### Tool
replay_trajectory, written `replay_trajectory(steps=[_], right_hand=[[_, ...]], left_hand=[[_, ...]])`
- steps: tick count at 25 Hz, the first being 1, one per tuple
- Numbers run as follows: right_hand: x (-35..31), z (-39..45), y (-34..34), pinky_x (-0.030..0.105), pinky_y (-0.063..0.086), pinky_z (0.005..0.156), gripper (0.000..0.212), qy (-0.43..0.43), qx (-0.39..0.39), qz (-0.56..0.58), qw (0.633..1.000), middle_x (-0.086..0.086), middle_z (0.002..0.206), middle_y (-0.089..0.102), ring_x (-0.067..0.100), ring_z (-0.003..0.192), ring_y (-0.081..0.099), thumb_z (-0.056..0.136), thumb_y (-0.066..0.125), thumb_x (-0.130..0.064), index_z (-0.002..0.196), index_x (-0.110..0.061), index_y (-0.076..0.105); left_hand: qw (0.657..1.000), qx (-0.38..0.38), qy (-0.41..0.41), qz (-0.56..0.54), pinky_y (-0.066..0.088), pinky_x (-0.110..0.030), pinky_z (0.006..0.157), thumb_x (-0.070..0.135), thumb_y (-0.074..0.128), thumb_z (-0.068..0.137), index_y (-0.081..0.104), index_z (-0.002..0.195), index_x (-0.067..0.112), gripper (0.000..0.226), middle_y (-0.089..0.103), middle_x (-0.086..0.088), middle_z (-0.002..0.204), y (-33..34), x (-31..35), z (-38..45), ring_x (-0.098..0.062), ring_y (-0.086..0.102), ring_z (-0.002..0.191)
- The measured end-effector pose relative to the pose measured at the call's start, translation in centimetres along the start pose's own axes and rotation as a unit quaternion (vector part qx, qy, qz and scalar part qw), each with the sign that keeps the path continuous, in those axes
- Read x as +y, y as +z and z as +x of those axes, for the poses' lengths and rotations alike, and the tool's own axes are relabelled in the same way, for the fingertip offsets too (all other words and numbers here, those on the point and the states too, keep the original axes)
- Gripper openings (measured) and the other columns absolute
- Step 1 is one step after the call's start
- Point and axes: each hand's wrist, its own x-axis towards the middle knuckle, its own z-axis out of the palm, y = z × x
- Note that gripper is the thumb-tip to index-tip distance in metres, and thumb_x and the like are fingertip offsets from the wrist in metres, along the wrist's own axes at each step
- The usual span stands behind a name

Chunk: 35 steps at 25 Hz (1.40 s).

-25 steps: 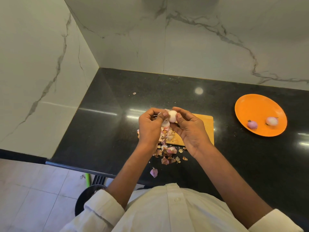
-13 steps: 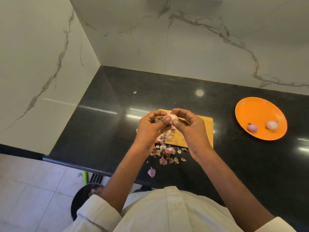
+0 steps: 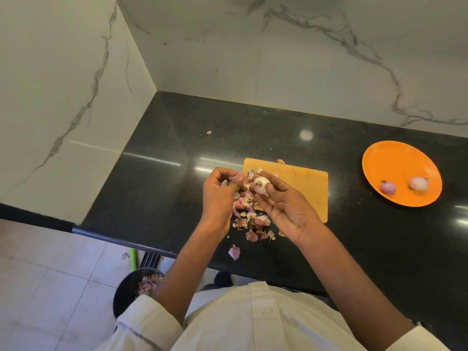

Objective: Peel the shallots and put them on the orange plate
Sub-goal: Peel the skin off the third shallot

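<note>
White, nearly bare shallot [image 3: 260, 185] pinched at the fingertips of the right hand [image 3: 286, 206], root end facing up (presumably so the last skin can be found and picked). Left hand [image 3: 220, 193] just beside it, fingers curled round a scrap of peel [image 3: 224, 183]. Both work over the peel heap [image 3: 249, 219] at the wooden board [image 3: 304, 183], so waste drops there. Orange plate [image 3: 395, 160], well apart to the right, holds two peeled shallots [image 3: 388, 187].

Home kitchen: black granite counter [image 3: 162, 158], marble-veined walls [image 3: 304, 59], wooden chopping board [image 3: 304, 183], tiled floor [image 3: 50, 287] lower left.
</note>
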Motion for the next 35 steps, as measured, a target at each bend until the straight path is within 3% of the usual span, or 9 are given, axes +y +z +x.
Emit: replay_trajectory(steps=[4, 10, 13, 16, 18, 21, 25, 30, 35], right_hand=[[0.2, 0.5, -0.1, 0.042, 0.060, 0.100, 0.040, -0.003, 0.013, 0.018, 1.000, 0.022, 0.133, 0.070, 0.034, 0.120, 0.071, 0.100, 0.052, 0.014, 0.133, -0.001, 0.068], [0.8, 0.6, 0.3, 0.032, 0.063, 0.084, 0.022, 0.003, 0.053, -0.009, 0.999, 0.020, 0.114, 0.077, 0.026, 0.089, 0.080, 0.100, 0.068, -0.014, 0.120, -0.004, 0.070], [0.9, 0.4, 0.6, 0.030, 0.059, 0.075, 0.030, -0.006, 0.069, -0.046, 0.997, 0.014, 0.109, 0.077, 0.021, 0.085, 0.073, 0.097, 0.073, -0.030, 0.116, -0.007, 0.071], [0.9, 0.4, 0.8, 0.039, 0.054, 0.100, 0.024, 0.006, 0.037, -0.027, 0.999, 0.013, 0.113, 0.075, 0.026, 0.108, 0.067, 0.096, 0.074, -0.033, 0.107, -0.011, 0.077], [0.8, 0.1, 1.2, 0.040, 0.048, 0.112, 0.018, 0.026, 0.014, 0.041, 0.999, 0.013, 0.105, 0.077, 0.027, 0.116, 0.067, 0.102, 0.068, -0.022, 0.098, -0.009, 0.079], [0.5, -0.4, 1.6, 0.036, 0.061, 0.095, 0.017, 0.037, -0.016, 0.122, 0.992, 0.019, 0.120, 0.074, 0.028, 0.110, 0.075, 0.103, 0.065, -0.018, 0.106, -0.003, 0.073], [0.4, -0.6, 1.6, 0.034, 0.057, 0.104, 0.026, -0.007, -0.021, 0.068, 0.997, 0.014, 0.123, 0.075, 0.026, 0.120, 0.070, 0.094, 0.069, -0.018, 0.118, -0.007, 0.072], [0.0, -0.4, 0.3, 0.029, 0.063, 0.089, 0.032, -0.047, -0.044, 0.006, 0.998, 0.016, 0.132, 0.072, 0.030, 0.127, 0.067, 0.095, 0.064, -0.001, 0.125, -0.007, 0.071], [-0.7, -0.8, 0.1, 0.028, 0.062, 0.089, 0.039, -0.105, -0.048, -0.042, 0.992, 0.017, 0.130, 0.073, 0.027, 0.121, 0.072, 0.088, 0.067, 0.007, 0.125, -0.001, 0.071]], left_hand=[[0.980, 0.030, 0.015, 0.198, 0.065, -0.037, 0.086, 0.012, 0.067, 0.105, 0.077, 0.113, 0.016, 0.013, 0.080, -0.002, 0.104, -1.4, -1.8, 1.1, -0.021, 0.078, 0.098], [0.865, -0.021, 0.117, 0.487, 0.048, -0.032, 0.098, 0.024, 0.070, 0.103, 0.078, 0.119, 0.017, 0.019, 0.068, -0.003, 0.128, -1.7, -1.7, 1.5, -0.019, 0.065, 0.118], [0.921, -0.056, 0.140, 0.359, 0.058, -0.035, 0.098, 0.029, 0.073, 0.102, 0.075, 0.124, 0.020, 0.024, 0.073, 0.002, 0.119, -1.5, -0.9, 1.4, -0.013, 0.070, 0.112], [0.963, -0.133, 0.097, 0.214, 0.063, -0.043, 0.096, 0.029, 0.083, 0.094, 0.076, 0.123, 0.024, 0.031, 0.075, -0.003, 0.116, -0.1, -0.4, 1.0, -0.022, 0.074, 0.108], [0.974, -0.106, 0.122, 0.160, 0.063, -0.050, 0.098, 0.017, 0.089, 0.087, 0.081, 0.115, 0.017, 0.029, 0.075, -0.009, 0.116, 0.7, -0.6, 0.7, -0.032, 0.074, 0.108], [0.989, -0.028, 0.137, 0.056, 0.062, -0.044, 0.100, 0.000, 0.084, 0.087, 0.084, 0.106, 0.003, 0.019, 0.075, -0.017, 0.114, 2.0, -0.7, 0.1, -0.033, 0.072, 0.114], [0.992, 0.022, 0.112, 0.045, 0.064, -0.041, 0.091, 0.002, 0.077, 0.095, 0.083, 0.098, 0.008, 0.009, 0.079, -0.011, 0.101, 3.7, -0.7, -0.6, -0.024, 0.076, 0.100], [0.998, 0.043, 0.023, 0.036, 0.063, -0.041, 0.084, 0.013, 0.069, 0.104, 0.077, 0.103, 0.004, 0.012, 0.078, -0.010, 0.093, 2.9, -0.8, -0.7, -0.018, 0.071, 0.083], [0.999, -0.045, -0.001, 0.023, 0.065, -0.043, 0.093, 0.022, 0.074, 0.100, 0.079, 0.111, 0.008, 0.018, 0.080, -0.014, 0.109, 1.5, -0.1, -1.3, -0.032, 0.077, 0.106]])
